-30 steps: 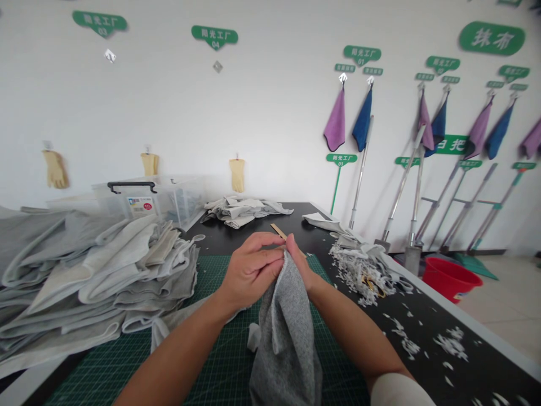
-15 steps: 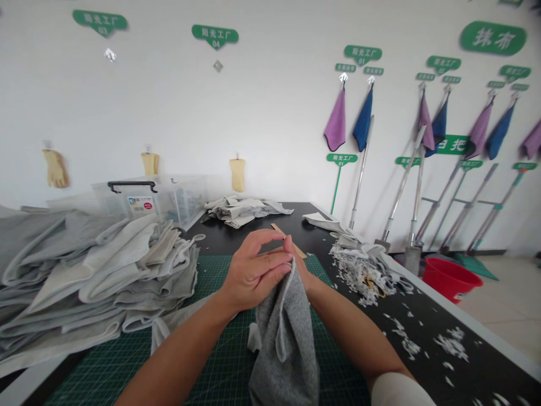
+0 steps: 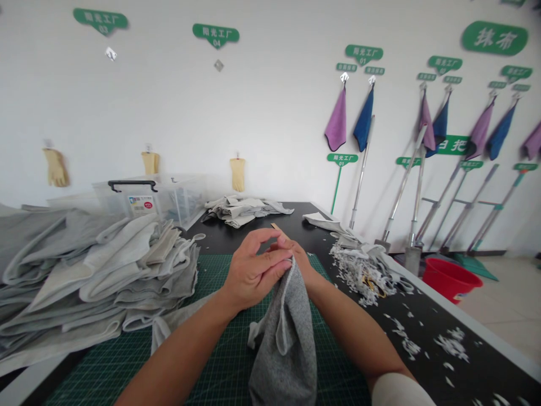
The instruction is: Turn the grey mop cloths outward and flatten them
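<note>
A grey knitted cloth piece [image 3: 286, 338] hangs from both my hands above the green cutting mat [image 3: 198, 361]. My left hand [image 3: 252, 272] pinches its top edge with curled fingers. My right hand [image 3: 301, 260] sits just behind it, fingers closed on the same top edge, mostly hidden by the left hand and the cloth. A small white scrap [image 3: 252, 334] shows at the cloth's left edge.
A tall pile of folded grey cloths [image 3: 93, 276] fills the left. Behind it stands a clear plastic box [image 3: 147, 198]. A smaller cloth heap [image 3: 243, 210] and a wooden ruler [image 3: 276, 228] lie farther back. White scraps [image 3: 367, 270] cover the black table's right side. A red bucket [image 3: 450, 277] stands on the floor.
My hands have shifted slightly along the cloth's top edge, and the cloth's folds have moved a little. Everything else is as before.
</note>
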`<state>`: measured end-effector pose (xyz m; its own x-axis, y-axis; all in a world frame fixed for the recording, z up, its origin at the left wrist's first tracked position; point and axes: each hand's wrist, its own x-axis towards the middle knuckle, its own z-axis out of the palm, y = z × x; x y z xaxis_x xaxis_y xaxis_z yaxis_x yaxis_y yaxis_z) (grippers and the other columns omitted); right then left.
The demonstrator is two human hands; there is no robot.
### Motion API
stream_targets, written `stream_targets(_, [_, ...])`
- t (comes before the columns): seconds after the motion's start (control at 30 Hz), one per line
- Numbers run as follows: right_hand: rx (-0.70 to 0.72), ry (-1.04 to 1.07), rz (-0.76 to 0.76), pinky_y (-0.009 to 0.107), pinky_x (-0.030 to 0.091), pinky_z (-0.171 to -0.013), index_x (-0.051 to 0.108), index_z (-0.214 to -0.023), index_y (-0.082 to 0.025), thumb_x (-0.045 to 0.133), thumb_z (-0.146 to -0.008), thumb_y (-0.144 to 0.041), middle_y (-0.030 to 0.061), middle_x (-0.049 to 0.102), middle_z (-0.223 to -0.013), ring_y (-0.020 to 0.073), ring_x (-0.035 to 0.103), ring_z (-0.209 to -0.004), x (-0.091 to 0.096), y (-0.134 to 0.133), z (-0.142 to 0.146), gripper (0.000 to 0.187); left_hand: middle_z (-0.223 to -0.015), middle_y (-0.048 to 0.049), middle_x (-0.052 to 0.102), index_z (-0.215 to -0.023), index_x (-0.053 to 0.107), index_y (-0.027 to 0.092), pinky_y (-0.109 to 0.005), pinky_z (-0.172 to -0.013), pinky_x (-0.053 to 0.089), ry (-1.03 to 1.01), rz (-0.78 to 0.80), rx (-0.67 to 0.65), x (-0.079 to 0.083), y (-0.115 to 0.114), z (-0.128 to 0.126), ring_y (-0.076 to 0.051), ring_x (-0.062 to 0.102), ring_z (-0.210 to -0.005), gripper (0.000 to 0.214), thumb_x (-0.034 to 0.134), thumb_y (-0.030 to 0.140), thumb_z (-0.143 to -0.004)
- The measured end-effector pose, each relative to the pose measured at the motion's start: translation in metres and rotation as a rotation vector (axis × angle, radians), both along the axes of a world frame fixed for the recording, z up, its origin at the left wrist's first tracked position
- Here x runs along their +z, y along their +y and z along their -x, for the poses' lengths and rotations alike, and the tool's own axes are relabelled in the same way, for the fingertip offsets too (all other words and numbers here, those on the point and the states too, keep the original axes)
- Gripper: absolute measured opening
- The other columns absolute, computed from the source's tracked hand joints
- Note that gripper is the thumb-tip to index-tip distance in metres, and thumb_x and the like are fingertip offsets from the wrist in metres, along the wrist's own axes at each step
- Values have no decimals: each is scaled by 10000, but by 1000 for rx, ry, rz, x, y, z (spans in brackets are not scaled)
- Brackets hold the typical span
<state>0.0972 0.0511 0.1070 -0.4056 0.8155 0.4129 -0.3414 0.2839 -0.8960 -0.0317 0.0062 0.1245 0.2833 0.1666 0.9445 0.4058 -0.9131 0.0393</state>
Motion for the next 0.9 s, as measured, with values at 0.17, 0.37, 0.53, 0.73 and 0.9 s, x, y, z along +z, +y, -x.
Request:
stream_targets(0.17, [-102, -30, -76, 212, 201, -410, 397, -492, -162, 658, -725, -513, -60, 327, -458, 57, 259, -426, 17, -2, -14, 495, -1220, -105, 528, -1060, 664, 212, -423, -923, 449, 48, 46, -7, 2, -1, 1, -255, 500, -1124, 247, 579, 142, -839])
stream_targets(0.37, [-230, 10, -108, 212, 288, -377, 498, -558, -168, 626, -764, -520, -32, 455, -466, 81, 386, -390, 28, -3, -34, 427, -1298, -132, 471, -1060, 630, 173, -434, -990, 386, 186, 200, -47, 10, -10, 7, -273, 448, -1192, 266, 560, 123, -808])
stream_targets(0.53, [-252, 35, -93, 226, 317, -362, 478, -557, -185, 611, -767, -542, -24, 467, -448, 101, 421, -370, 30, -2, -40, 435, -1304, -129, 466, -950, 641, 179, -418, -995, 385, 290, 267, -115, 15, -19, 6, -280, 456, -1195, 161, 591, 166, -798])
stream_targets(0.73, [-295, 64, -137, 218, 293, -380, 470, -551, -175, 600, -782, -527, -33, 440, -464, 80, 371, -391, 30, -1, -43, 440, -1429, -153, 324, -1082, 614, 178, -466, -1007, 375, 450, 354, -48, 11, -17, 2, -336, 302, -1314, 347, 665, 356, -788])
stream_targets(0.9, [-312, 101, -123, 218, 291, -372, 497, -578, -172, 599, -795, -504, -34, 442, -473, 84, 377, -389, 31, 0, -46, 410, -1429, -128, 335, -982, 672, 182, -487, -1026, 353, 570, 388, -32, 3, -8, 1, -342, 263, -1329, 351, 648, 471, -784])
